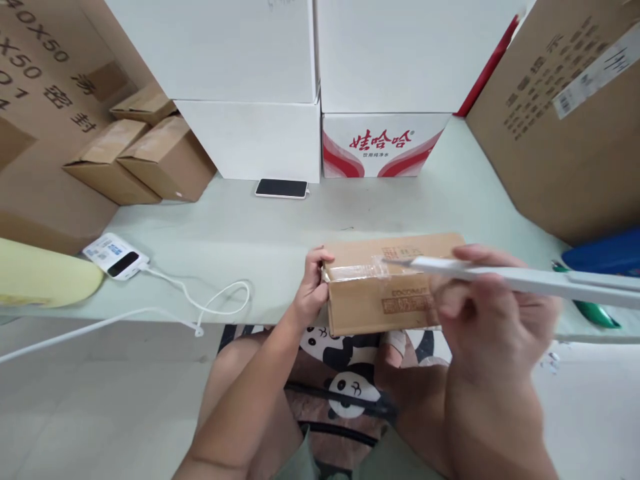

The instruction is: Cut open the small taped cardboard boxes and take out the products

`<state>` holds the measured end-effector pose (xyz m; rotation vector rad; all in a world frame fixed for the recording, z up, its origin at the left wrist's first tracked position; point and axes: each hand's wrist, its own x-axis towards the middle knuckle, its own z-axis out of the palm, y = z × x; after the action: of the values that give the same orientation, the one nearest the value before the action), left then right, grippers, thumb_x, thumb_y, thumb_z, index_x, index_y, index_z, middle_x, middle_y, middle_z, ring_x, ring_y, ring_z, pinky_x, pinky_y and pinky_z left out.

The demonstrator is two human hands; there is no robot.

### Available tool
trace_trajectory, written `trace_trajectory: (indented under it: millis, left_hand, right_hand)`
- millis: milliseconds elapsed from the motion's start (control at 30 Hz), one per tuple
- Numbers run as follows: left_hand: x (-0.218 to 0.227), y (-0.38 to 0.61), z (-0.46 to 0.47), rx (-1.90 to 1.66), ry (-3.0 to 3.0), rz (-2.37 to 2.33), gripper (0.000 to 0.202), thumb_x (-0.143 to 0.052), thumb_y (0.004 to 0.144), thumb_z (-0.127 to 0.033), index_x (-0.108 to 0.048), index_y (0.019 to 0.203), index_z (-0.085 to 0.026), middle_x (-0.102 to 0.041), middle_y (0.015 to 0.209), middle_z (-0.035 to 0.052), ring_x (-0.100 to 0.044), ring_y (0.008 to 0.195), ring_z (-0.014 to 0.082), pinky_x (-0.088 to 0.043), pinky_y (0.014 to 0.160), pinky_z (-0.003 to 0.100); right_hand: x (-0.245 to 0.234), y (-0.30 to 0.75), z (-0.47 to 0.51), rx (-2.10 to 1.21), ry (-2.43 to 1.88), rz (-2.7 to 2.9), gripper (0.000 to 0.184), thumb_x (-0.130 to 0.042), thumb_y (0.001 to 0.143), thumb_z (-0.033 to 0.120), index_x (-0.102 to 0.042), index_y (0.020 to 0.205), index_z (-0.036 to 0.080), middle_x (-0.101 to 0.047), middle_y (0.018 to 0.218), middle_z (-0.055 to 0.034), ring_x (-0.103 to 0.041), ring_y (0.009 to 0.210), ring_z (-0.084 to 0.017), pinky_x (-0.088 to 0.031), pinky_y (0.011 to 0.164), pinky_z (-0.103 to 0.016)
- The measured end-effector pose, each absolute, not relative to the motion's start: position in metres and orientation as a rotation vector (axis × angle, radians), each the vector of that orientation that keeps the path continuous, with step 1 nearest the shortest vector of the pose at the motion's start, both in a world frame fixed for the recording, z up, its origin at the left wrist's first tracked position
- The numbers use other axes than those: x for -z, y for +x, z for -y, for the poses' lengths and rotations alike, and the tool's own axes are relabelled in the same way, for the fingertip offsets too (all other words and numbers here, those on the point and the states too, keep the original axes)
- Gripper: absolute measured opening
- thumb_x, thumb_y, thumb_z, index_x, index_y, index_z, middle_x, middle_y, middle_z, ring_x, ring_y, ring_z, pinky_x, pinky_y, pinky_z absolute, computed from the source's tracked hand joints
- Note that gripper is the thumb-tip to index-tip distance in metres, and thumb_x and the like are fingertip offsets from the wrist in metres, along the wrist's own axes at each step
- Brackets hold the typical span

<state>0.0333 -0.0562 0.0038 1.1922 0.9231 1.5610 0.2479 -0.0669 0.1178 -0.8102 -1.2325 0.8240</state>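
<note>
A small brown cardboard box (pixel 380 293) sits at the near edge of the pale table (pixel 260 233), sealed with clear tape along its top. My left hand (pixel 313 287) grips the box's left end, fingers curled over the top corner. My right hand (pixel 480 313) is closed around a long white utility knife (pixel 500 272), held close to the camera. The knife's tip rests on the taped seam near the middle of the box top.
White cartons (pixel 260 87) and a red-and-white printed carton (pixel 383 147) stand at the back. Small brown boxes (pixel 145 157) lie left, large brown cartons both sides. A phone (pixel 281 188), a white device (pixel 116 257) with cable, and a blue object (pixel 607 253) lie about.
</note>
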Motion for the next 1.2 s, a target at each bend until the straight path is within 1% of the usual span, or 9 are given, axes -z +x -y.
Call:
trace_trajectory:
  millis: [67,133,300,467,600,700,900,1067,1200]
  left_hand:
    - [-0.001,0.036,0.054,-1.527,1.248,-0.862,0.038,-0.073,0.079,-0.045,-0.059,0.111,-0.029,-0.052,0.121,0.0059,-0.053,0.107,0.0256,-0.049,0.096,0.041]
    - [0.0,0.036,0.052,-1.519,1.304,-0.833,0.039,-0.072,0.081,-0.05,-0.059,0.113,-0.031,-0.051,0.121,0.0057,-0.052,0.109,0.0265,-0.048,0.099,0.042]
    - [-0.001,0.033,0.053,-1.517,1.375,-0.856,0.043,-0.068,0.086,-0.059,-0.06,0.119,-0.031,-0.05,0.123,0.0074,-0.049,0.117,0.0297,-0.044,0.107,0.045]
    - [0.001,0.033,0.052,-1.522,1.392,-0.858,0.044,-0.068,0.086,-0.06,-0.059,0.117,-0.03,-0.05,0.12,0.0065,-0.049,0.115,0.0283,-0.042,0.109,0.045]
    - [0.005,0.032,0.049,-1.489,1.486,-0.851,0.046,-0.062,0.089,-0.063,-0.054,0.123,-0.032,-0.046,0.123,0.0051,-0.045,0.12,0.0285,-0.038,0.112,0.047]
    - [0.007,0.032,0.048,-1.488,1.512,-0.838,0.046,-0.06,0.091,-0.064,-0.052,0.125,-0.034,-0.044,0.124,0.0045,-0.044,0.121,0.0283,-0.037,0.112,0.047]
    - [0.004,0.034,0.052,-1.479,1.469,-0.86,0.048,-0.061,0.09,-0.065,-0.052,0.125,-0.033,-0.044,0.123,0.0051,-0.044,0.12,0.0286,-0.039,0.109,0.046]
    - [0.004,0.034,0.052,-1.462,1.44,-0.867,0.048,-0.063,0.09,-0.065,-0.052,0.124,-0.033,-0.044,0.121,0.0044,-0.044,0.119,0.0274,-0.04,0.11,0.044]
    - [0.004,0.033,0.054,-1.455,1.409,-0.887,0.05,-0.064,0.088,-0.066,-0.052,0.124,-0.032,-0.045,0.122,0.0048,-0.045,0.118,0.0275,-0.041,0.109,0.044]
  right_hand:
    - [-0.111,0.239,0.07,-0.777,-0.844,1.301,0.02,-0.072,0.094,0.046,-0.081,0.096,0.028,-0.062,0.055,0.0034,-0.052,0.044,-0.012,-0.041,0.043,-0.028]
    - [-0.109,0.234,0.071,-0.764,-0.888,1.348,0.021,-0.073,0.092,0.048,-0.082,0.09,0.028,-0.065,0.06,0.0013,-0.057,0.049,-0.012,-0.046,0.046,-0.028]
    - [-0.115,0.229,0.073,-0.848,-1.024,1.503,0.014,-0.074,0.091,0.036,-0.081,0.088,0.024,-0.067,0.059,0.0014,-0.059,0.048,-0.012,-0.047,0.045,-0.025]
    - [-0.117,0.225,0.073,-0.896,-1.044,1.596,0.012,-0.074,0.089,0.031,-0.082,0.09,0.022,-0.07,0.062,0.0006,-0.064,0.052,-0.011,-0.049,0.046,-0.021]
    - [-0.116,0.225,0.073,-0.85,-1.089,1.57,0.011,-0.071,0.089,0.026,-0.08,0.086,0.019,-0.069,0.059,0.0005,-0.062,0.05,-0.011,-0.048,0.047,-0.021]
    - [-0.117,0.224,0.073,-0.776,-1.153,1.563,0.012,-0.073,0.088,0.027,-0.08,0.083,0.019,-0.067,0.056,0.0008,-0.062,0.049,-0.012,-0.049,0.048,-0.022]
    - [-0.122,0.22,0.066,-0.827,-1.169,1.579,0.026,-0.071,0.089,0.032,-0.074,0.066,0.019,-0.064,0.053,-0.0003,-0.057,0.046,-0.011,-0.047,0.046,-0.023]
    - [-0.124,0.218,0.062,-0.878,-1.156,1.656,0.028,-0.068,0.09,0.034,-0.075,0.068,0.018,-0.065,0.055,0.0001,-0.057,0.047,-0.01,-0.043,0.046,-0.022]
    - [-0.125,0.218,0.062,-0.861,-1.166,1.701,0.022,-0.066,0.09,0.032,-0.078,0.077,0.018,-0.067,0.056,0.0008,-0.056,0.047,-0.01,-0.041,0.046,-0.021]
